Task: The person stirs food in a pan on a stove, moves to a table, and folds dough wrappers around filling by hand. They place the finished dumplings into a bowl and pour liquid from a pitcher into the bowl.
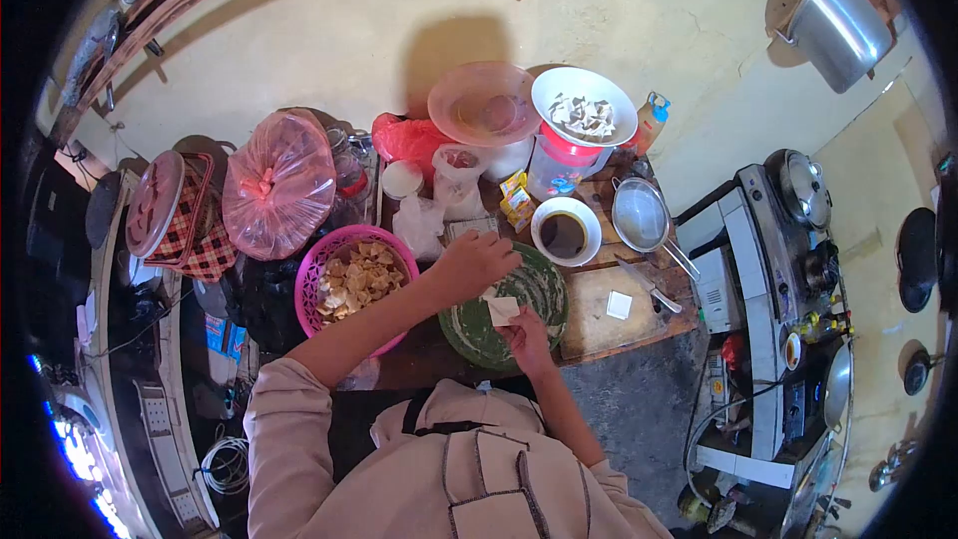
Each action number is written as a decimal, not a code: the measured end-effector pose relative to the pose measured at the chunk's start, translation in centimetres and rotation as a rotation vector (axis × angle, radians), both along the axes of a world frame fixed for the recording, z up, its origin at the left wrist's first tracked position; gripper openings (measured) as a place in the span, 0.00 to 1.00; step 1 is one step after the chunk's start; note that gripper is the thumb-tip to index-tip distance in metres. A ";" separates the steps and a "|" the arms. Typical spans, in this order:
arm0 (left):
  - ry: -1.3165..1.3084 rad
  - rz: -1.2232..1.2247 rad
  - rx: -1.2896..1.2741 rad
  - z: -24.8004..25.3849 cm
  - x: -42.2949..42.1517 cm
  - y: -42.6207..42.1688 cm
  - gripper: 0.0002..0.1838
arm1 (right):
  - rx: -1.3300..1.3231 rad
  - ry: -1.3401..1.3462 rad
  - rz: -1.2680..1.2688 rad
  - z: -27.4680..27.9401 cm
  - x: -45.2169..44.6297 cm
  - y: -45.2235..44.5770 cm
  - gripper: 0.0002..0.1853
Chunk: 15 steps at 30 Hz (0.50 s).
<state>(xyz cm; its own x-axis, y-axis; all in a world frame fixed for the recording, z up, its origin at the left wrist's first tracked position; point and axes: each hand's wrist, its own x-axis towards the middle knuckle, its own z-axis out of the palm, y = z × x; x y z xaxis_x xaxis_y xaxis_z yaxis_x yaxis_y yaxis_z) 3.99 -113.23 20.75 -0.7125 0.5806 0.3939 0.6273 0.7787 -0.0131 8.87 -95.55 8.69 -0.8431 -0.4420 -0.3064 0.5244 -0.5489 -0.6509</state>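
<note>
A thin pale square wrapper is pinched in my right hand, above the near part of the green plate. Whitish paste is smeared across that plate. My left hand hangs over the plate's far left side, back upward, with its fingers bent together and pointing right. Its fingertips are partly hidden, so anything between them is too small to make out. On the wooden board right of the plate lies a small stack of white square wrappers, beside a knife.
Left of the plate stands a pink basket of pale folded pieces. Behind are a bowl of dark liquid, a strainer, seasoning packets and a white bowl of folded dumplings atop a container. A stove stands at right.
</note>
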 end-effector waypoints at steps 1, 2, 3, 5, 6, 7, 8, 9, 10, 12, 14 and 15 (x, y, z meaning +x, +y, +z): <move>-0.053 -0.003 0.031 0.2 0.1 0.1 0.08 | -0.002 0.024 -0.009 0.0 0.1 0.1 0.09; -0.105 -0.006 0.062 0.3 0.1 0.1 0.08 | -0.022 0.022 -0.012 -0.3 0.0 0.2 0.09; -0.157 -0.007 0.093 0.6 0.1 0.2 0.08 | -0.043 0.020 -0.013 -0.6 -0.1 0.2 0.09; -0.217 0.049 0.319 1.3 0.5 -0.2 0.08 | -0.088 0.018 -0.015 -0.9 -0.1 0.3 0.10; -0.245 0.076 0.430 1.5 0.6 -0.5 0.08 | -0.113 0.019 -0.017 -0.2 0.0 0.3 0.10; -0.335 0.157 0.549 1.3 0.7 -1.0 0.08 | -0.141 0.024 -0.021 0.4 -0.1 0.2 0.11; -0.427 0.238 0.667 0.4 1.1 -1.5 0.08 | -0.181 0.005 -0.013 0.8 -0.3 0.3 0.12; -0.521 0.318 0.784 -0.7 1.6 -2.0 0.08 | -0.221 -0.014 -0.007 1.1 -0.4 0.5 0.12; -0.586 0.332 0.849 -2.9 2.2 -2.2 0.09 | -0.259 -0.034 0.001 1.2 -0.4 0.7 0.13; -0.678 0.363 0.978 -7.4 4.1 -1.3 0.10 | -0.252 -0.020 -0.023 1.0 -0.3 0.9 0.14; -0.832 0.430 1.209 -8.8 6.0 0.1 0.10 | -0.259 -0.017 -0.033 1.2 -0.4 0.9 0.14; -0.960 0.478 1.376 -8.5 6.8 0.8 0.10 | -0.271 -0.021 -0.035 1.5 -0.4 0.7 0.14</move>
<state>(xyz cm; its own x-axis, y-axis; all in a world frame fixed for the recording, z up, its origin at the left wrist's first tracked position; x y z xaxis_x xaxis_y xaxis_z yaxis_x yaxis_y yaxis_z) 10.76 -112.38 12.26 -0.9626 -0.0993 -0.2522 -0.2539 0.0043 0.9672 8.49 -94.80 10.19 -0.8538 -0.4812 -0.1986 0.5141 -0.7196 -0.4668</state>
